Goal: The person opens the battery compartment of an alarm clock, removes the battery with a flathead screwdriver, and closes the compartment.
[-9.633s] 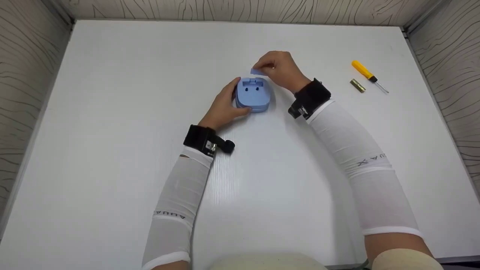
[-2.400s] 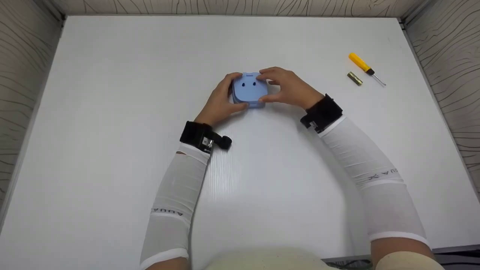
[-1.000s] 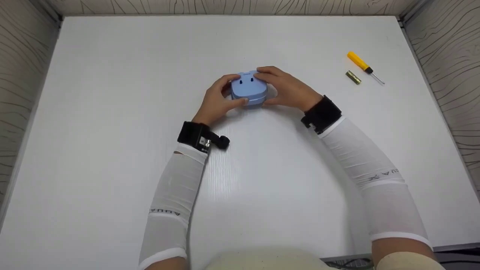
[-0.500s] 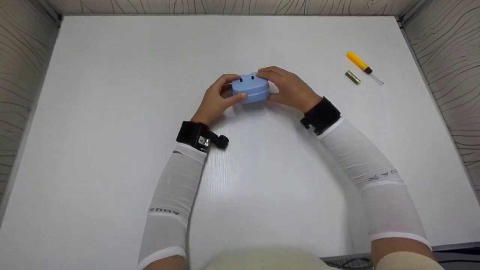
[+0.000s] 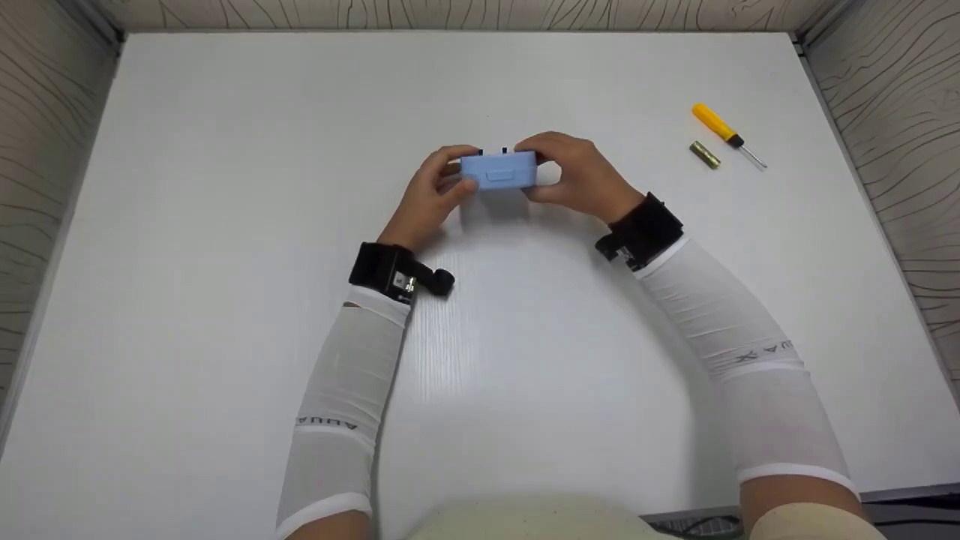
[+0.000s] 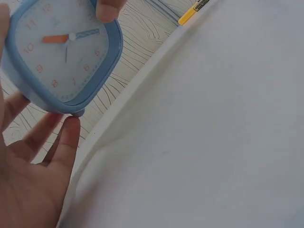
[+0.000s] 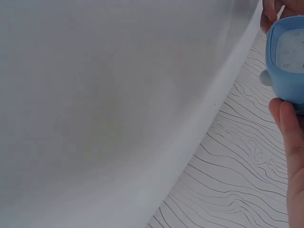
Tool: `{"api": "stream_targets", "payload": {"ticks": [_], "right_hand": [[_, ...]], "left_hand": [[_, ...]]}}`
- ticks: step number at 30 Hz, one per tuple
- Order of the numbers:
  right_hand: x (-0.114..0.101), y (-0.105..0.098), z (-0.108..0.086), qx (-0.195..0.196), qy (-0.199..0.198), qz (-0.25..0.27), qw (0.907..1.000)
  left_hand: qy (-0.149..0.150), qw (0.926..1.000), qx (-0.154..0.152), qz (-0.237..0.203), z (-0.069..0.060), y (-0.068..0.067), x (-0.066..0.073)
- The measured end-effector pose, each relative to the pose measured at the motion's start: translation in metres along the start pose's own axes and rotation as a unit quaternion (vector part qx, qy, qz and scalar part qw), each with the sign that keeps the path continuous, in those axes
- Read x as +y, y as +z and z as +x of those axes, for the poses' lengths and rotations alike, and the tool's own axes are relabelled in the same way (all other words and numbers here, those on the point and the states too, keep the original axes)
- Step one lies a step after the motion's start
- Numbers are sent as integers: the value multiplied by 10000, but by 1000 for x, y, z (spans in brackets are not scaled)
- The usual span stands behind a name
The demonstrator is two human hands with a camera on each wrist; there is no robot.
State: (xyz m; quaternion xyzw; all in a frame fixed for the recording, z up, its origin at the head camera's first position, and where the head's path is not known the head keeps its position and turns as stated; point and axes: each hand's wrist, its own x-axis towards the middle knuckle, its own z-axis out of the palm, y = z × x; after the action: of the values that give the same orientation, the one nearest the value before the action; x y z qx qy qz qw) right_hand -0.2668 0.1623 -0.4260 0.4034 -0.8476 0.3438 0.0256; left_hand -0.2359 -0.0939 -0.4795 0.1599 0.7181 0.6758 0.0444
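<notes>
A blue alarm clock [image 5: 499,172] is held between both hands above the white table, its shadow below. In the head view one narrow side with a raised rectangular bar faces me, and two black knobs stick out of the far side. The left wrist view shows its white dial [image 6: 61,52] with orange numerals and an orange hour hand. My left hand [image 5: 426,191] grips the left end with thumb and fingers. At the right end, my right hand [image 5: 583,174] grips it likewise. The battery cover on the back is hidden now.
On the right of the table lie a yellow-handled screwdriver [image 5: 718,124] and, beside it, a gold-green battery [image 5: 705,155]. Wood-grain patterned panels [image 5: 450,13] border the table at the back and both sides.
Earlier the right hand held a small blue cover by the clock's open battery compartment; later the cover was on. Since then both hands have lifted the clock and tilted its back away from me.
</notes>
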Motion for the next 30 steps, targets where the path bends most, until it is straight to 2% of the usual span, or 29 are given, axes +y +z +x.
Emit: {"api": "stream_targets", "payload": {"ticks": [4, 8, 13, 19, 22, 26, 30], "right_hand": [[2, 4, 0, 197, 98, 334, 9992], [0, 7, 0, 394, 632, 857, 9935], [-6, 7, 4, 500, 1326, 1448, 9793], [-10, 8, 8, 696, 1708, 2191, 9581], [-9, 9, 9, 789, 1788, 2401, 9509], [-7, 11, 10, 807, 1851, 2561, 9453], [-7, 12, 11, 769, 2052, 2863, 9328]], "left_hand": [[251, 9987, 174, -407, 1, 0, 0], [348, 9970, 311, -616, 3, 0, 0], [275, 9947, 553, -819, 1, 0, 7], [108, 9910, 722, -1126, -9, 1, 30], [36, 9896, 841, -1166, -11, 1, 35], [-22, 9869, 938, -1311, -9, 0, 27], [-16, 9846, 962, -1459, -4, -2, 13]]}}
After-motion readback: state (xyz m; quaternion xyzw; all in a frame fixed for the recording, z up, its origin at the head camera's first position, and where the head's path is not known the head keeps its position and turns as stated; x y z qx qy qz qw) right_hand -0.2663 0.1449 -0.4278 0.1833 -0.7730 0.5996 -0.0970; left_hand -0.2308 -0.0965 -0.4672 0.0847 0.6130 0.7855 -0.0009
